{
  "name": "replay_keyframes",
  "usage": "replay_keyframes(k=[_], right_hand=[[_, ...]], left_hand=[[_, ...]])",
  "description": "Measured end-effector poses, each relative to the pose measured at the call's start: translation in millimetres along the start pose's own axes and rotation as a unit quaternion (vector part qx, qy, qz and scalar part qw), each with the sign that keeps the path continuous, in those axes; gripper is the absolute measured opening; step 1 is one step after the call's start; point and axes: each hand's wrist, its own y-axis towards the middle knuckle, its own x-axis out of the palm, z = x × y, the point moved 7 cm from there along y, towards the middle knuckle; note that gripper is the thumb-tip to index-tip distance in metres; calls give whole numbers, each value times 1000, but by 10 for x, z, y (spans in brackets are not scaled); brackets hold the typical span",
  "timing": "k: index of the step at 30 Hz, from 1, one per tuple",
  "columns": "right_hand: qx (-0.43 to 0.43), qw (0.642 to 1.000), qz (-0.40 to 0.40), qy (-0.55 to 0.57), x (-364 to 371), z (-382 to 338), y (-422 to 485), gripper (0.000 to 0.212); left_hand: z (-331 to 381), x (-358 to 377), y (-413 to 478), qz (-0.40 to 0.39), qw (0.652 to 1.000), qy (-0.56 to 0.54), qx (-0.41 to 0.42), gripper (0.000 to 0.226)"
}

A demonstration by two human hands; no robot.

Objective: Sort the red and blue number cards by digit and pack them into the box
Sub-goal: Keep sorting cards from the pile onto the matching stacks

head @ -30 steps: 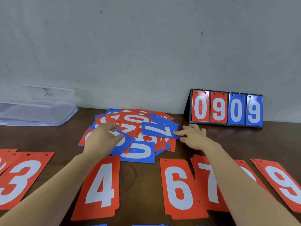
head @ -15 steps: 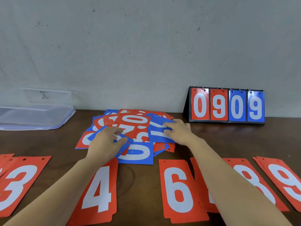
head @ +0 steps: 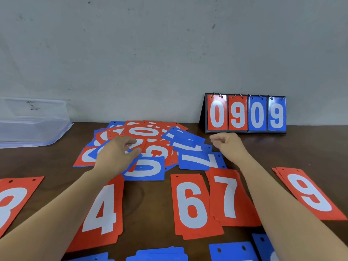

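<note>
A loose pile of red and blue number cards lies at the back middle of the brown table. My left hand rests on the pile's left side, thumb and fingers pinched on a blue card that shows under it. My right hand hovers just right of the pile with fingers curled and nothing in them. A blue 7 card lies at the pile's right front. Sorted red stacks lie in front: 3, 4, 6, 7, 9. The clear plastic box stands far left.
A black flip scoreboard reading 0909 stands against the wall behind my right hand. Blue cards lie along the near edge, with more of them at the lower right. A blue 0 card lies at the pile's front.
My right hand dragged the blue 7 card toward the pile's right front, let it go and drew off to the right. My left hand stayed on the pile.
</note>
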Motion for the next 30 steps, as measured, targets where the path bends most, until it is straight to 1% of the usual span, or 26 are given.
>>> replay_keyframes(k=[1, 2, 5, 6, 7, 9, 13, 16, 18, 20, 24, 30], right_hand=[[13, 999, 11, -40, -59, 41, 1, 28], [29, 996, 1, -90, -95, 77, -6, 33], [82, 966, -91, -230, -81, 163, -92, 67], [89, 954, -105, -267, -69, 180, -111, 77], [95, 946, -108, -290, -62, 193, -115, 84], [96, 943, -99, -302, -27, 184, -80, 91], [67, 947, -92, -301, 179, 28, 56, 86], [48, 963, -75, -254, 254, -58, 98, 78], [53, 968, -90, -230, 263, -58, 74, 81], [57, 959, -117, -251, 272, -61, 48, 88], [65, 956, -146, -245, 317, -110, 59, 80], [47, 980, -128, -143, 391, -117, 43, 68]], left_hand=[[58, 13, 16, -2, 1000, -1, 8, 42], [120, 33, 36, -4, 1000, -5, 16, 42], [308, 156, 84, -27, 999, -15, 37, 44], [360, 214, 95, -40, 998, -13, 44, 45], [404, 274, 104, -52, 997, -10, 50, 45], [452, 365, 111, -67, 996, -10, 53, 45], [462, 455, 108, -74, 996, -16, 57, 43], [407, 447, 125, -73, 996, -18, 49, 44], [350, 434, 149, -73, 996, -18, 40, 45], [332, 426, 156, -74, 996, -20, 36, 46], [405, 442, 120, -85, 995, -22, 37, 46], [542, 450, 87, -100, 993, -48, 38, 47]])
